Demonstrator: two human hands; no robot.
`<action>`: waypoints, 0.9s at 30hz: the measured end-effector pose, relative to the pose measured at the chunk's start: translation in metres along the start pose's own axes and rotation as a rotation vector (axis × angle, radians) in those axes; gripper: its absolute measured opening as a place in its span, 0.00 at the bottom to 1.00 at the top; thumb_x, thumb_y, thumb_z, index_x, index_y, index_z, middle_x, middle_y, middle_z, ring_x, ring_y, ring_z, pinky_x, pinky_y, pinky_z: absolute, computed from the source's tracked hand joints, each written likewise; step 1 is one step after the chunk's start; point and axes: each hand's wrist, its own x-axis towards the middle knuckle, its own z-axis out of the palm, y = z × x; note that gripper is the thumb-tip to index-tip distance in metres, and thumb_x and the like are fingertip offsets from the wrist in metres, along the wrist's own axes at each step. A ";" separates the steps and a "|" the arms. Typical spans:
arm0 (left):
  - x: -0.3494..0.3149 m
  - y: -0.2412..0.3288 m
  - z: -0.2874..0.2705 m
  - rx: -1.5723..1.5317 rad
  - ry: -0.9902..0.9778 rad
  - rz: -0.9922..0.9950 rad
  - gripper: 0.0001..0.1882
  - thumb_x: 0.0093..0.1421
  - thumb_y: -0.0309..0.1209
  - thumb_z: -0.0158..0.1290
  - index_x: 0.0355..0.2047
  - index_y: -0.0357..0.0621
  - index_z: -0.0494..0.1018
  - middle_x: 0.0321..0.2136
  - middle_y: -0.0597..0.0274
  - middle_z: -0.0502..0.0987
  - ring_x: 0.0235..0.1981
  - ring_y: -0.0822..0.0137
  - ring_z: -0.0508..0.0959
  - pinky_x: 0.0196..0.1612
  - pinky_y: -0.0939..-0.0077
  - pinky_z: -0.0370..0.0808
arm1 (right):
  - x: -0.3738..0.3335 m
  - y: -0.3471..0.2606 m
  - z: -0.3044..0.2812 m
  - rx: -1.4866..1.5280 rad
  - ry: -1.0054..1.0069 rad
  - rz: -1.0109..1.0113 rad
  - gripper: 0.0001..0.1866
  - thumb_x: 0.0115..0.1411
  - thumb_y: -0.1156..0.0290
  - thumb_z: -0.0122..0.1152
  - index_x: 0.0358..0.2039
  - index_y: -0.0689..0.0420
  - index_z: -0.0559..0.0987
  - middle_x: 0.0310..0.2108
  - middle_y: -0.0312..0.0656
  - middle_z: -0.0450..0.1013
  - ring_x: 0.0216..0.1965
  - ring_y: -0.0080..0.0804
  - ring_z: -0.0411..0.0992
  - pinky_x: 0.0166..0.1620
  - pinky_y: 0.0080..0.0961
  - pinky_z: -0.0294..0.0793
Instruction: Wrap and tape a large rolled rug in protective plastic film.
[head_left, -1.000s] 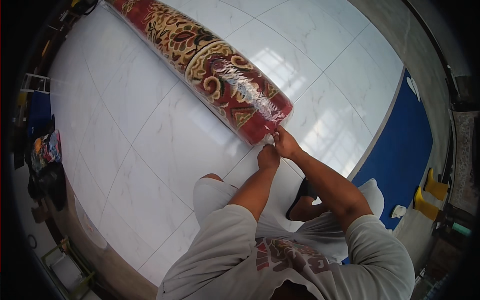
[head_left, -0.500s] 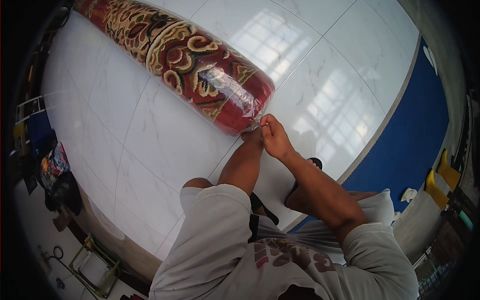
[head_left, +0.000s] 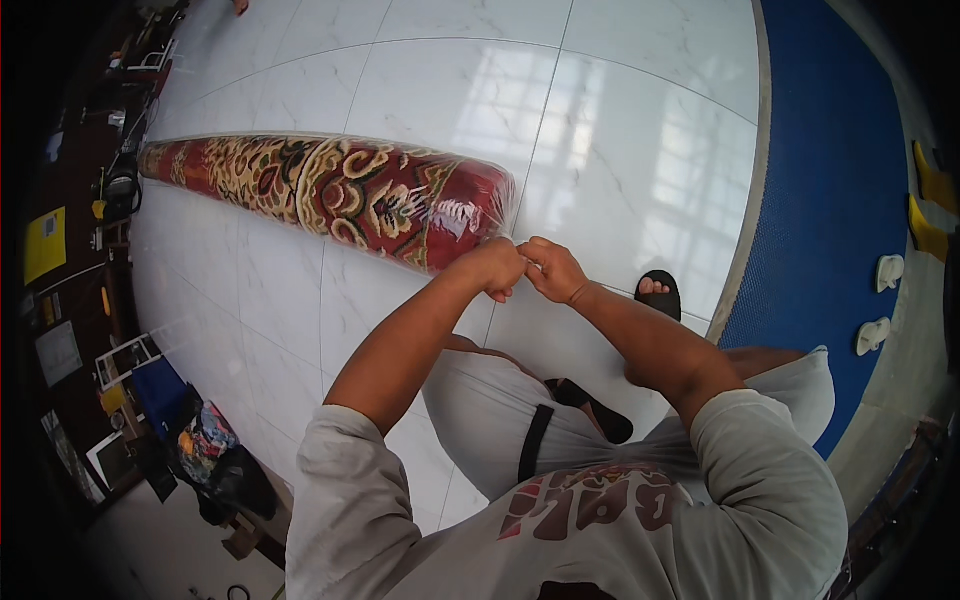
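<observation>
A rolled carpet (head_left: pixel 340 195), red with cream, green and dark floral patterns, lies on the floor inside a clear plastic wrap (head_left: pixel 512 190). Its near end faces me. My left hand (head_left: pixel 494 268) is closed at the gathered end of the plastic, fingers curled under and partly hidden. Right beside it, my right hand (head_left: pixel 555 270) pinches the same plastic, knuckles almost touching the left hand. The carpet's far end stretches away to the left.
White tiles (head_left: pixel 600 130) surround the roll. A blue mat (head_left: pixel 830 190) runs along the right, with white slippers (head_left: pixel 888 272) and yellow objects (head_left: pixel 928 225) beyond. Dark furniture, a black bag (head_left: pixel 245 482) and colourful cloth (head_left: pixel 207 440) line the left. Someone's foot (head_left: pixel 241 7) shows at the top.
My view has turned, so the carpet now lies more level across it. My left hand, largely hidden before, shows beside the right one at the plastic end.
</observation>
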 end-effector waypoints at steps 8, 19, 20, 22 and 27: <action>0.019 0.008 -0.019 0.815 0.318 0.190 0.10 0.54 0.31 0.54 0.34 0.41 0.80 0.37 0.49 0.81 0.39 0.53 0.82 0.42 0.62 0.79 | -0.013 -0.013 0.062 0.818 0.441 0.385 0.11 0.65 0.76 0.44 0.41 0.61 0.77 0.25 0.31 0.70 0.27 0.20 0.65 0.34 0.18 0.67; 0.013 0.017 -0.008 0.711 0.462 0.087 0.10 0.56 0.32 0.55 0.37 0.42 0.79 0.38 0.50 0.81 0.41 0.52 0.81 0.44 0.61 0.78 | 0.009 -0.023 0.048 1.240 0.764 0.829 0.07 0.62 0.66 0.61 0.34 0.56 0.77 0.25 0.31 0.73 0.25 0.18 0.68 0.28 0.17 0.68; 0.013 0.018 -0.006 0.666 0.507 0.091 0.11 0.56 0.32 0.56 0.38 0.42 0.78 0.38 0.50 0.80 0.41 0.52 0.81 0.44 0.61 0.78 | 0.009 -0.023 0.045 1.316 0.856 0.943 0.08 0.60 0.65 0.65 0.33 0.55 0.77 0.26 0.31 0.73 0.24 0.19 0.69 0.27 0.17 0.68; 0.015 0.018 -0.009 0.668 0.497 0.100 0.11 0.55 0.31 0.56 0.38 0.42 0.78 0.38 0.50 0.80 0.41 0.52 0.81 0.44 0.61 0.78 | 0.012 -0.021 0.041 1.345 0.811 0.991 0.07 0.59 0.67 0.66 0.34 0.54 0.76 0.26 0.32 0.74 0.23 0.19 0.69 0.25 0.16 0.67; 0.026 0.013 -0.014 0.773 0.398 0.178 0.12 0.53 0.30 0.57 0.39 0.41 0.78 0.38 0.50 0.80 0.41 0.52 0.81 0.44 0.61 0.78 | 0.007 -0.012 0.041 1.300 0.745 0.810 0.05 0.61 0.68 0.62 0.34 0.48 0.74 0.28 0.29 0.74 0.30 0.17 0.69 0.33 0.20 0.68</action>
